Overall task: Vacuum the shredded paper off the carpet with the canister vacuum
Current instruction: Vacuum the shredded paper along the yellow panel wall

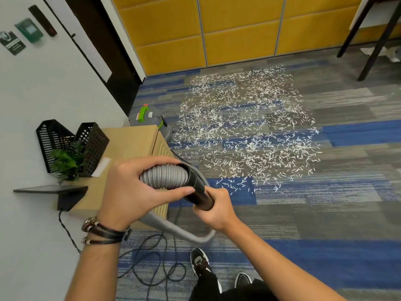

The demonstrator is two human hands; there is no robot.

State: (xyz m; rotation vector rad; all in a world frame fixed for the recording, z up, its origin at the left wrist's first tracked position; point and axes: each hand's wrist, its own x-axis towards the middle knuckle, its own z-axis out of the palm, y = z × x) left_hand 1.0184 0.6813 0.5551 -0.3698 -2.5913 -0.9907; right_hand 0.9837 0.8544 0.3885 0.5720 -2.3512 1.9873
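Seemingly preparing, the left hand [128,192] clasps the hose [162,177], the right hand [217,208] its black cuff [197,187]; aiming at the shredded paper [245,131] likely follows.

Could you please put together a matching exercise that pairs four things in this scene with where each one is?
Things:
1. shredded paper
2. canister vacuum
3. ribbed grey hose
4. black tube

Places:
A. gripped in the right hand
B. on the floor beyond the far end of the wooden cabinet
C. gripped in the left hand
D. scattered over the carpet

Pairs: 1-D, 2-B, 3-C, 4-A.
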